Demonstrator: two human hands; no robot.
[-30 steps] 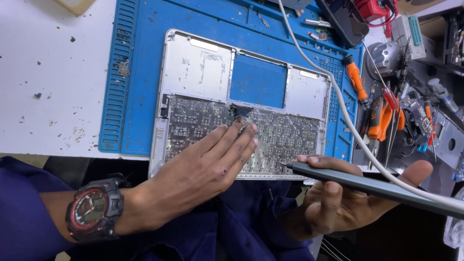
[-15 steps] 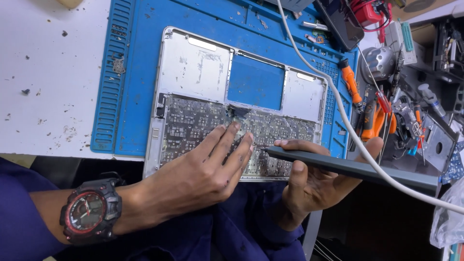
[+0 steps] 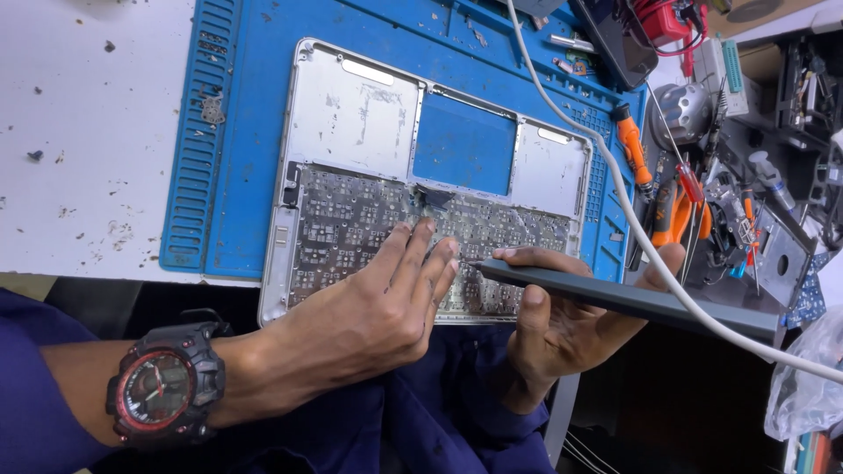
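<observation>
An opened silver laptop case [image 3: 351, 114] lies inside-up on a blue work mat [image 3: 237, 132], its keyboard underside [image 3: 351, 219] exposed. My left hand [image 3: 369, 307], with a black and red watch on its wrist, rests flat on the near part of the keyboard underside. My right hand [image 3: 562, 325] grips a long dark grey bar-shaped tool [image 3: 632, 298]. The tool's tip touches the keyboard underside right beside my left fingertips.
A white cable [image 3: 615, 193] runs from the top across the mat and over the tool. Orange-handled screwdrivers and pliers [image 3: 667, 202] and electronic parts crowd the right side. White tabletop [image 3: 79, 132] lies left of the mat. Blue cloth covers my lap.
My right hand has brought the grey tool leftwards, so its tip now meets the keyboard underside by my left fingers. My left hand has stayed in place.
</observation>
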